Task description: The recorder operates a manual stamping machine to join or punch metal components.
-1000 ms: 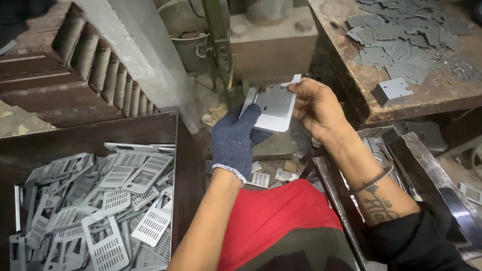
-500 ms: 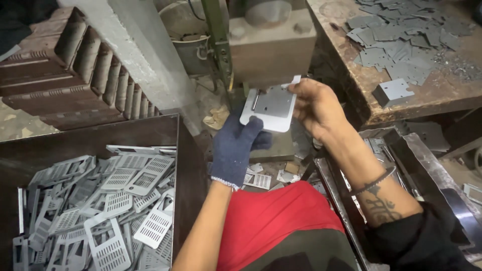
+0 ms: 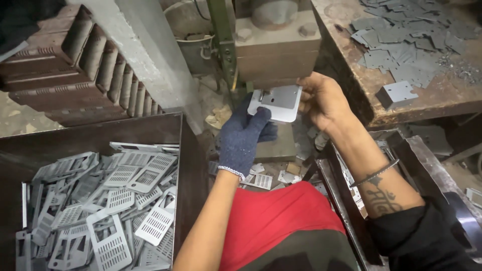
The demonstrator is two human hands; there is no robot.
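Both hands pinch one flat grey sheet-metal plate (image 3: 277,102) — smooth, rounded corners, small cut-outs — just under the blocky steel press head (image 3: 277,50): left hand (image 3: 244,136) in a knitted blue glove, bare right hand (image 3: 324,100) on its right edge.

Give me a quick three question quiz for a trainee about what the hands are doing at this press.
1. True or false: both hands hold the flat metal plate.
2. Which hand wears a knit glove: A left hand, B right hand?
3. Fill in: the bin at the left holds grey ____ metal parts.

Key: 1 true. 2 A. 3 perforated.
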